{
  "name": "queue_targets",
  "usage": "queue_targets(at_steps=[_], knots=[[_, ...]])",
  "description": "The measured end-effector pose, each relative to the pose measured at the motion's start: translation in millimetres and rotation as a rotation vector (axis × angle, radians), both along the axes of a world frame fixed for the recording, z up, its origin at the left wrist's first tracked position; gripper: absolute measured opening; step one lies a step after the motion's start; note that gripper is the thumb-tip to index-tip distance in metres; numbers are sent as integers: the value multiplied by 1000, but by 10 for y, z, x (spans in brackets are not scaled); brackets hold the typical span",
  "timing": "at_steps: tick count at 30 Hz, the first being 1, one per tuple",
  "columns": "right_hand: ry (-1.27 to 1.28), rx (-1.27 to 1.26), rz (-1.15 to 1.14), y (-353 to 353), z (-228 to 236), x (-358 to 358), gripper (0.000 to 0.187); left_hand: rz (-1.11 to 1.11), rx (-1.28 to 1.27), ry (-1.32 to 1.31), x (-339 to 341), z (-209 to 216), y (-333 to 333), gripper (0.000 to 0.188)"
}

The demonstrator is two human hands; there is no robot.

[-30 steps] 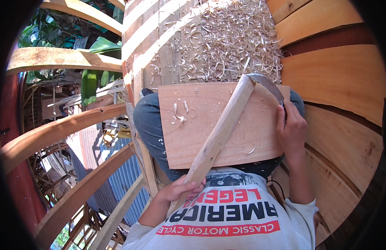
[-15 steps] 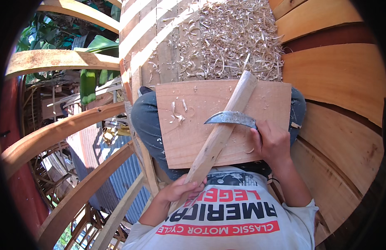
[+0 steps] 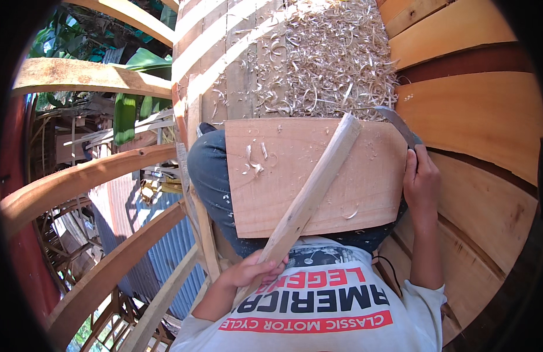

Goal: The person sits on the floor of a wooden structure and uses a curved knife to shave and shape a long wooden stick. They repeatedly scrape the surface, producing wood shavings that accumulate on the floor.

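My left hand (image 3: 260, 271) is wrapped round the near end of a squared wooden stick (image 3: 311, 189), close to my shirt. The stick slants away to the right across a flat wooden board (image 3: 371, 193) on my lap. In my right hand (image 3: 422, 176) is a knife with a curved blade (image 3: 399, 124); its handle is hidden in my fingers. The blade is clear of the stick, out beyond the board's far right corner. A thin strip of wood shaving (image 3: 362, 108) shows by the blade's tip; whether they touch I cannot tell.
Curled shavings (image 3: 336, 58) heap over the plank floor (image 3: 239, 58) ahead. A few scraps (image 3: 254, 161) lie on the board. Slatted wooden planks (image 3: 471, 111) rise on the right. Wooden rails (image 3: 90, 170) run along the left, with corrugated sheets (image 3: 172, 252) beyond them.
My right hand has swung the knife off the stick, away and to the right, past the board's edge. My left hand keeps its hold on the stick, which has barely shifted.
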State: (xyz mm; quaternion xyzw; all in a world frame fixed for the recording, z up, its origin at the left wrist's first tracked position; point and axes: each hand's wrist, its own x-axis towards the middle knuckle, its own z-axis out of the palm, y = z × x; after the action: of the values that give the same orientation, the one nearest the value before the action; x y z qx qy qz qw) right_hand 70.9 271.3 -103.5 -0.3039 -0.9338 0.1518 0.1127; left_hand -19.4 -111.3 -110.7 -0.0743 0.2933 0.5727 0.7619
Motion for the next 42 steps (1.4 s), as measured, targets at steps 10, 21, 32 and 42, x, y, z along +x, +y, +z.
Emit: queue_targets(at_steps=[10,21,32,42], knots=[[-41,-235,328,-878,247,-22,15,-155,-185,374,-50,255,81,37],[-118,-51,331,-747,169,-56,16,-149,-152,704,-43,374,215,31],[-59,13,340,-633,74,-139,16,-163,-173,649,-60,345,198,37],[-27,32,295,-557,48,-185,15,-146,-192,607,-62,357,200,35]])
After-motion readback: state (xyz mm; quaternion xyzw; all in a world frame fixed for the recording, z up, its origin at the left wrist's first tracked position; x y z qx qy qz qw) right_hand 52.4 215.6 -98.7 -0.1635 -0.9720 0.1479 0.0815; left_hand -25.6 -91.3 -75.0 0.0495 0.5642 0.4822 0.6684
